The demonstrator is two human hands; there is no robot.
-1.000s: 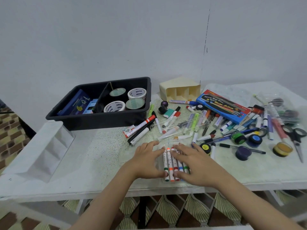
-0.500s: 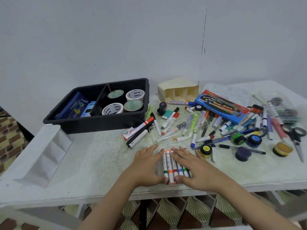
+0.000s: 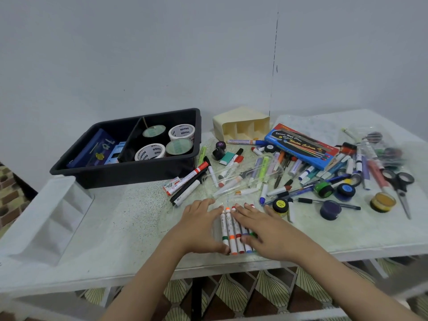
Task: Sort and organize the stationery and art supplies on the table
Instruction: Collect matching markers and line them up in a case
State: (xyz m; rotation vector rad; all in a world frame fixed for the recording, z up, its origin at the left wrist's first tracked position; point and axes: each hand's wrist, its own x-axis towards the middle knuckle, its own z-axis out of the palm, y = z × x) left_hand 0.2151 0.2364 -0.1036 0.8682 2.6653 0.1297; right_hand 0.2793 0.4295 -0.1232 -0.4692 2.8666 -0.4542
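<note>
Lower centre of the frame, near the front edge of the table [image 3: 129, 218]: a short row of felt markers [image 3: 228, 230], side by side, barrels running front to back. Flanked and partly covered by both hands. Left hand [image 3: 196, 230] flat against the row's left side, fingers [image 3: 200, 207] straight and together, thumb near the closer ends, gripping nothing. Right hand [image 3: 273, 235] laid over the right-hand markers, fingers likewise stretched out, pressing rather than clasping. Something clear and glossy under or around the row, perhaps a sleeve; cannot tell.

Probably light, stiff and smooth-barrelled, so apt to roll and fan apart if lifted by one end. Best squeezed together from both sides and taken across the mid-barrels as one bundle, ends kept level.

Containers: black tray [image 3: 125, 176] up and to the left of the markers, divided in two. Right compartment with rolls of tape [image 3: 181, 132]; left compartment with blue packets [image 3: 97, 147]. Cream organiser [image 3: 240, 126] upper centre, tipped on its side, open compartments facing the camera. Clear case [image 3: 245, 177] lying among the loose pens [image 3: 278, 188], a few of them over or inside it, unclear which. Blue watercolour box [image 3: 301, 147] closed, upper right of the pile. White stepped rack [image 3: 46, 218] at the far left edge of the table.
</note>
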